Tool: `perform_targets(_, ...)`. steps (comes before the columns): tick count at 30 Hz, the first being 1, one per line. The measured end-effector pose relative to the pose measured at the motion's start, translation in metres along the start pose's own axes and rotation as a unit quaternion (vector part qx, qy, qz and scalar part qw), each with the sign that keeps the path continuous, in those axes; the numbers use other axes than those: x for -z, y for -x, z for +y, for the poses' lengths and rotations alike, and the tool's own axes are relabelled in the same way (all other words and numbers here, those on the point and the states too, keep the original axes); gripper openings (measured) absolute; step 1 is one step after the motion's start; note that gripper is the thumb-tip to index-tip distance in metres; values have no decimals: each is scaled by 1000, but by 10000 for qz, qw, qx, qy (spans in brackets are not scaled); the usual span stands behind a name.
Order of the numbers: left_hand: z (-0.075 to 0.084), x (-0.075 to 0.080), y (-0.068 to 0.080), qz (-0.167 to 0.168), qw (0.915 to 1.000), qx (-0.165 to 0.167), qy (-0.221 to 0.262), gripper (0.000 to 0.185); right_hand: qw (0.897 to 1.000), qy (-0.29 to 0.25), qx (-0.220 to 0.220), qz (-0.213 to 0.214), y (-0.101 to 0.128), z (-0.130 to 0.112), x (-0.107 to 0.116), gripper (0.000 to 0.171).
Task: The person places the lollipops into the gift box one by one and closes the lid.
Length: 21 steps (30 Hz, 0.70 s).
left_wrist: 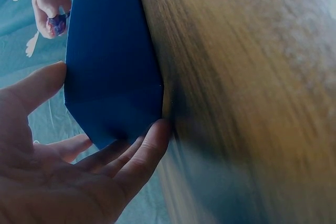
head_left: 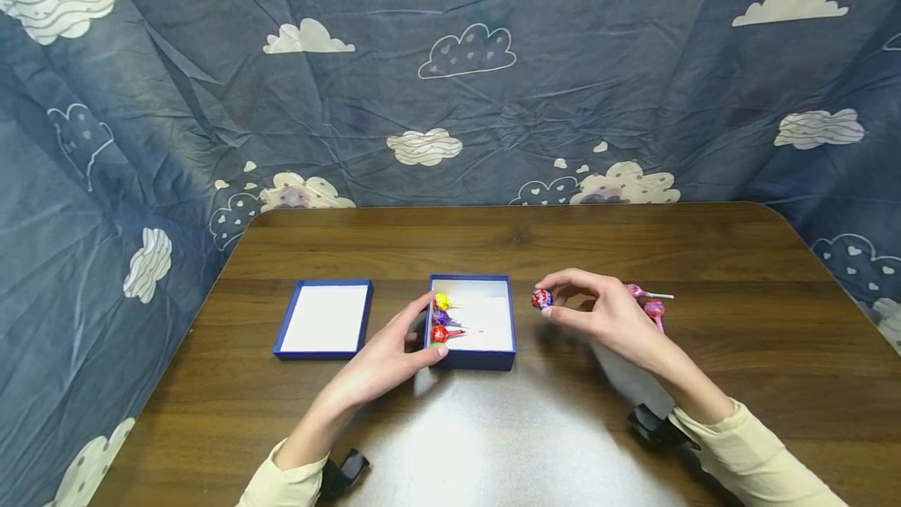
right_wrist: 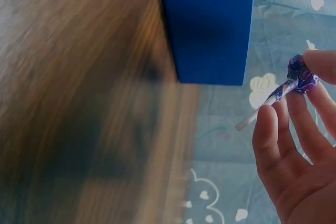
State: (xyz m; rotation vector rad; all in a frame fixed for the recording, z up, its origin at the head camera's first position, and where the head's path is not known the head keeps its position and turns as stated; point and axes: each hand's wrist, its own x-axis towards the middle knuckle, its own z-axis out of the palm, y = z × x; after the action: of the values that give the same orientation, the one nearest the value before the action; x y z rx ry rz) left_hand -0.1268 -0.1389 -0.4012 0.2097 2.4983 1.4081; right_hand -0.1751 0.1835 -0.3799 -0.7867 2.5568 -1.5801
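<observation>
Right grip (head_left: 598, 311) pinches a round foil-wrapped lollipop (head_left: 541, 300); left grip (head_left: 394, 354), released, steadies the square blue box (head_left: 473, 358).

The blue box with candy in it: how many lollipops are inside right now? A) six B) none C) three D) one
C: in the head view the open blue box holds three lollipops in a column at its left side: a yellow one, a purple one and a red one.
</observation>
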Motion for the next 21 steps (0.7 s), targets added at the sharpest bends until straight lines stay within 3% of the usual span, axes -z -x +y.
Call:
perform_targets(12, 0, -1, -1, 15, 10000, -9, -63, 76, 9997, -178, 97, -157, -10, -11, -11, 26)
perform_targets(21, -1, -1, -1, 28, 9999, 16, -100, 76, 9966, -624, 326, -428, -22, -18, -26, 27)
